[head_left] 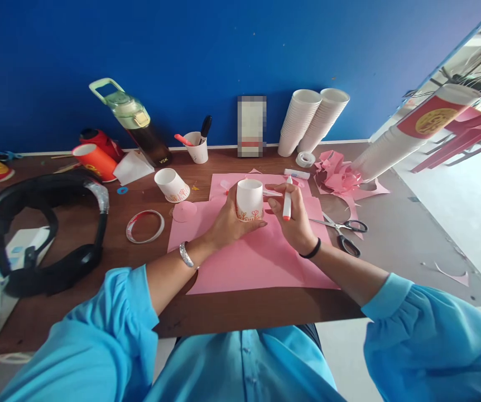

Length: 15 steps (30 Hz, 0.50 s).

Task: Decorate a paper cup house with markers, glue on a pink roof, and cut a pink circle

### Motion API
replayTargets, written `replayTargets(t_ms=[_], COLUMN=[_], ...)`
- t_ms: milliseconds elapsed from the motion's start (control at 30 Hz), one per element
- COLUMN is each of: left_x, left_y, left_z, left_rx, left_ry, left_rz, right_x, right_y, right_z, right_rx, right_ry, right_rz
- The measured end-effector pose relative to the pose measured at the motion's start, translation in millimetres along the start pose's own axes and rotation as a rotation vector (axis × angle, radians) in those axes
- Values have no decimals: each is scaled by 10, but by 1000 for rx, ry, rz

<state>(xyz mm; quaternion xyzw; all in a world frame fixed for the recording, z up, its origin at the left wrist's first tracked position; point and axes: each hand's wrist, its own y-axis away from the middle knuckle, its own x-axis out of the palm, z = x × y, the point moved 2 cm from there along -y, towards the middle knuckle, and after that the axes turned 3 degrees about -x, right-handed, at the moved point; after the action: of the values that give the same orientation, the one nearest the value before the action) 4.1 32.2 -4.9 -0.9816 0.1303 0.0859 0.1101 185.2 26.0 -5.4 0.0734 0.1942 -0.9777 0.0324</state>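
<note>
My left hand (229, 223) is wrapped round a white paper cup (249, 196), which has an orange flower pattern along its lower edge. Close by on the right, my right hand (297, 220) grips a white marker (287, 200) with a red end pointing down. Both hands are above pink paper sheets (240, 262) on the brown table. A white tube (297, 174) lies just beyond my right hand. Open scissors (341, 228) rest to the right of the paper. Another patterned cup (172, 185) and a round pink piece (184, 211) are on the left.
A bottle (140, 123), a cup of pens (197, 151), stacked cups (301, 120) and a tape roll (305, 159) stand near the blue wall. Pink scraps (336, 173) and a long cup stack (395, 148) are at right. A black headset (52, 279) lies left, near a paper ring (145, 226).
</note>
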Motion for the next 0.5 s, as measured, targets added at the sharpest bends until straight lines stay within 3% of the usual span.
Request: replayTargets(t_ms=[233, 367, 500], left_x=[20, 52, 56], left_y=[-11, 1, 23], left_z=[-19, -13, 24], left_rx=[-41, -71, -57], left_ry=[27, 100, 137], left_rz=[-96, -34, 54], right_x=[208, 179, 129], right_y=[-47, -31, -19], right_z=[-87, -112, -126], right_rx=[-66, -153, -129], right_ry=[-59, -22, 6], right_rz=[39, 102, 118])
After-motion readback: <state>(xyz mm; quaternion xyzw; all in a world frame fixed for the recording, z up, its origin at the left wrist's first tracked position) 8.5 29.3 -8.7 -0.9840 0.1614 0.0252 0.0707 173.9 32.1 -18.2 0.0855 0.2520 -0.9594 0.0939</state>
